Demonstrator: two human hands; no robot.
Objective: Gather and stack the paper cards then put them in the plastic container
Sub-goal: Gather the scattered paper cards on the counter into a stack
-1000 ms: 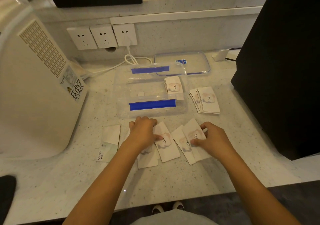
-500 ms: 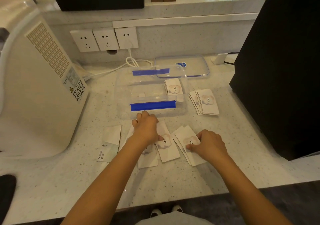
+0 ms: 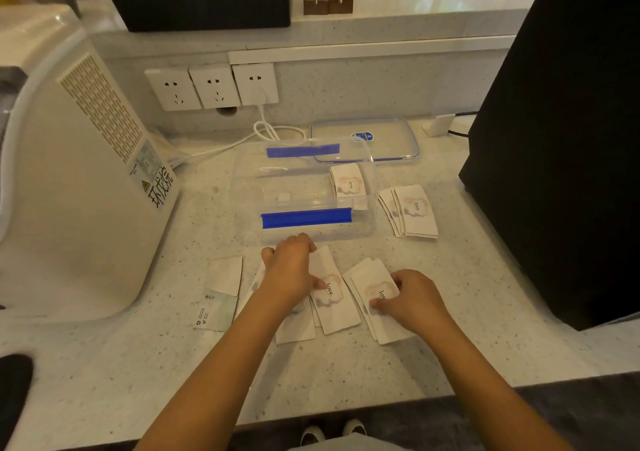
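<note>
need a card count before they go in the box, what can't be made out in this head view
- Cards under the left hand: the hand covers them, count unclear.
- Pile under the right hand: overlapping edges, fingers hide part.
- Stack in the plastic container: only the top card shows.
- Fanned cards right of the container: edges too fine to count.
- Label on the lid: too small to read.

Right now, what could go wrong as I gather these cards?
The face-down cards left of the left hand could get missed. The fanned pile beside the plastic container may slide apart if grabbed quickly. The right hand could bend the small stack it presses.
</note>
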